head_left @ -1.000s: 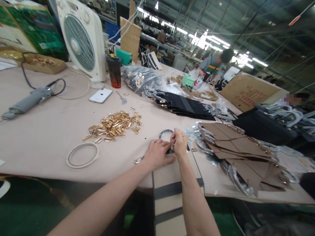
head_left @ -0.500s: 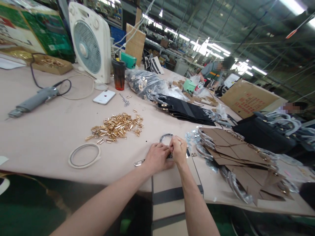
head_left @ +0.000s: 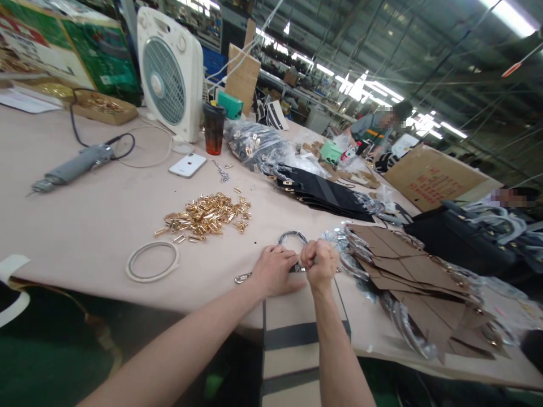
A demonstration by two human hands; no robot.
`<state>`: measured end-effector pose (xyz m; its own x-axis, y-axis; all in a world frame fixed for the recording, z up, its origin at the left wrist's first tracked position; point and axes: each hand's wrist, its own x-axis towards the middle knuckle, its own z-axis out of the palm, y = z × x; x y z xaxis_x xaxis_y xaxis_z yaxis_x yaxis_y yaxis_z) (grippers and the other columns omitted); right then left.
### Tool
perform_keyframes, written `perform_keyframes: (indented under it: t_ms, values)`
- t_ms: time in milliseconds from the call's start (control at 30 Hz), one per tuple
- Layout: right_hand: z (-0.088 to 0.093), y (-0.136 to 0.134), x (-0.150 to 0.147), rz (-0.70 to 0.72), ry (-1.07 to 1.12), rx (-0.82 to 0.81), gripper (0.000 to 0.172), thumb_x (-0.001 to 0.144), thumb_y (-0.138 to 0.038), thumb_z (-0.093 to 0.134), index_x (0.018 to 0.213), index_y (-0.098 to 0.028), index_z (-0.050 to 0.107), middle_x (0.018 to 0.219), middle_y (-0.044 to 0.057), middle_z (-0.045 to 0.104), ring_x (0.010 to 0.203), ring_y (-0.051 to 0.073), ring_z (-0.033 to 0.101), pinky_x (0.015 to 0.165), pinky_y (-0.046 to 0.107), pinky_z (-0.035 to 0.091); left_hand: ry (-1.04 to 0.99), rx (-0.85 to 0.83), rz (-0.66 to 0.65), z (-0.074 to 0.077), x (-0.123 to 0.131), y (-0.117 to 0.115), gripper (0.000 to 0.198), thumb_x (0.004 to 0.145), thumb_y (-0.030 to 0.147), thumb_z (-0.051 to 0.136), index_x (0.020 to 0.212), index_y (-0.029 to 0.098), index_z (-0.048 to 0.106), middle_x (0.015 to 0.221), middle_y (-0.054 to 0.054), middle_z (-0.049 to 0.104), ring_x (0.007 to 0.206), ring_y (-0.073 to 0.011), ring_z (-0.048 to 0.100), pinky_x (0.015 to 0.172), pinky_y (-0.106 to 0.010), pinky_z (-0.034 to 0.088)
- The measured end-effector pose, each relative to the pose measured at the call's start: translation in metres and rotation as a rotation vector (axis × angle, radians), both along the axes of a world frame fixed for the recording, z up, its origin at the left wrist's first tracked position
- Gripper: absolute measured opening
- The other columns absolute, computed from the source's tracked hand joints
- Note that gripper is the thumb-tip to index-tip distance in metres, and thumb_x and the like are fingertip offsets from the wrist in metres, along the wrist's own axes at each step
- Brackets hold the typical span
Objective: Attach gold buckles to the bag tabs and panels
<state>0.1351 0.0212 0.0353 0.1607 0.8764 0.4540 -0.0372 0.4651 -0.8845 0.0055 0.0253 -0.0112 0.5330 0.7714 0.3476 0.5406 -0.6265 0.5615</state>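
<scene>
A beige bag panel with dark stripes [head_left: 292, 338] lies below my hands and hangs over the table's front edge. At its top, a plastic-wrapped bag handle [head_left: 292, 233] curves up. My left hand [head_left: 278, 271] lies palm down on the panel's upper part, its fingers stretched toward a piece of metal hardware that is mostly covered. Just to the right, my right hand [head_left: 320, 264] is closed in a fist over the panel; what it grips is hidden. A silver metal clasp piece [head_left: 243, 278] sits left of my left hand.
A heap of gold buckles [head_left: 206, 215] and a tape roll [head_left: 153, 262] lie to the left, with an electric screwdriver [head_left: 74, 168], phone [head_left: 188, 165], tumbler [head_left: 214, 129] and fan [head_left: 169, 76] behind. Brown bag panels [head_left: 407, 265] are stacked right; black panels [head_left: 322, 191] lie behind.
My right hand has moved slightly right, away from my left hand's fingertips, still closed. My left hand stays on the panel. The whole view has shifted a little.
</scene>
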Motion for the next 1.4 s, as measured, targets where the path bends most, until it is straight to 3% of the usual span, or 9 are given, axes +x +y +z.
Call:
perform_keyframes:
  t_ms: [133,333,500,600,733,900,1000,1133,1400]
  values:
    - [-0.010,-0.002,0.000,-0.023,-0.120,-0.143,0.049,0.102,-0.041,0.055,0.058,-0.021,0.047,0.049,-0.005,0.041,0.042,0.009,0.035,0.042,0.025,0.027,-0.009,-0.012,0.013,0.002,0.002,-0.001,0.040,0.080,0.052,0.079,0.108,0.026,0.068,0.114,-0.003,0.074,0.113,-0.0295,0.060,0.102,-0.046,0.037]
    - [0.001,-0.008,0.000,-0.014,0.036,0.089,0.045,0.101,-0.039,0.054,0.059,-0.022,0.048,0.049,-0.005,0.037,0.042,0.011,0.035,0.044,0.026,0.028,-0.014,-0.011,-0.009,0.007,0.000,-0.002,0.044,0.082,0.056,0.078,0.114,0.028,0.067,0.121,-0.003,0.073,0.114,-0.0290,0.059,0.099,-0.045,0.039]
    - [-0.018,-0.010,-0.001,-0.036,-0.106,-0.090,0.048,0.100,-0.041,0.057,0.058,-0.021,0.049,0.050,-0.005,0.042,0.044,0.010,0.036,0.046,0.026,0.028,0.002,-0.033,-0.012,0.011,0.000,-0.003,0.030,0.082,0.044,0.078,0.104,0.026,0.068,0.113,-0.003,0.075,0.115,-0.0294,0.059,0.102,-0.045,0.039]
    - [-0.014,-0.017,0.006,-0.065,0.059,-0.065,0.044,0.100,-0.042,0.056,0.061,-0.021,0.050,0.049,-0.006,0.041,0.041,0.010,0.036,0.043,0.025,0.027,-0.011,-0.029,-0.032,0.008,0.002,-0.001,0.044,0.083,0.049,0.079,0.120,0.029,0.067,0.125,-0.004,0.072,0.119,-0.0299,0.059,0.106,-0.047,0.039]
    - [0.009,-0.039,0.028,-0.196,0.332,0.043,0.040,0.097,-0.040,0.057,0.063,-0.021,0.050,0.049,-0.007,0.038,0.039,0.008,0.034,0.042,0.022,0.029,-0.035,-0.070,-0.072,0.000,-0.002,0.005,0.078,0.076,0.063,0.083,0.142,0.028,0.057,0.142,-0.008,0.064,0.130,-0.0336,0.054,0.113,-0.051,0.038]
    - [0.019,-0.067,0.060,-0.365,0.430,-0.017,0.039,0.093,-0.046,0.065,0.067,-0.020,0.051,0.055,-0.007,0.042,0.042,0.007,0.035,0.044,0.021,0.033,-0.097,-0.138,-0.150,-0.005,-0.032,0.006,0.098,0.071,0.049,0.090,0.154,0.022,0.046,0.159,-0.013,0.048,0.146,-0.0343,0.041,0.123,-0.051,0.035]
    - [0.020,-0.075,0.059,-0.390,0.455,-0.032,0.037,0.092,-0.045,0.066,0.068,-0.020,0.051,0.055,-0.007,0.042,0.042,0.007,0.035,0.045,0.021,0.033,-0.133,-0.189,-0.146,-0.004,-0.053,0.004,0.078,0.081,0.036,0.081,0.151,0.020,0.051,0.154,-0.013,0.053,0.143,-0.0313,0.046,0.123,-0.049,0.036]
    - [0.023,-0.070,0.031,-0.281,0.492,-0.028,0.039,0.093,-0.043,0.063,0.065,-0.020,0.048,0.053,-0.008,0.038,0.041,0.007,0.032,0.042,0.021,0.030,-0.218,-0.267,-0.130,-0.004,-0.063,0.004,0.049,0.089,0.023,0.064,0.138,0.019,0.064,0.140,-0.011,0.066,0.131,-0.0270,0.059,0.118,-0.046,0.043]
    - [0.006,-0.044,-0.037,-0.132,0.442,-0.003,0.044,0.100,-0.041,0.053,0.061,-0.021,0.047,0.049,-0.007,0.033,0.038,0.008,0.030,0.040,0.022,0.025,-0.274,-0.310,-0.095,-0.002,-0.057,0.009,0.034,0.086,0.021,0.069,0.119,0.021,0.076,0.124,-0.007,0.075,0.116,-0.0232,0.068,0.107,-0.037,0.050]
